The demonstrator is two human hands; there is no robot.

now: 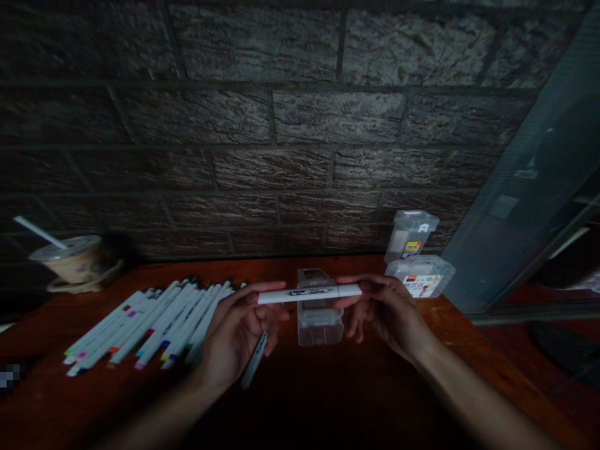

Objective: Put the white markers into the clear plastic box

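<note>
A white marker (pixel 309 293) with dark lettering and reddish ends is held level between my two hands. My left hand (pixel 239 328) pinches its left end between thumb and fingers. At the other end, the thumb and fingers of my right hand (pixel 391 315) close on it. Below my left fingers a second, greyish marker (pixel 254 362) slants down; whether those fingers touch it I cannot tell. Behind the held marker sits a clear plastic case (pixel 320 328), partly covered by it. To the left, several white markers (pixel 159 319) with coloured ends lie side by side on the table.
On the brown wooden table (pixel 375 387), a lidded cup with a straw (pixel 75 259) stands at the far left. Two clear plastic boxes, one tall (pixel 409 237) and one labelled (pixel 424 278), are at the back right. A brick wall (pixel 300 137) rises behind the table.
</note>
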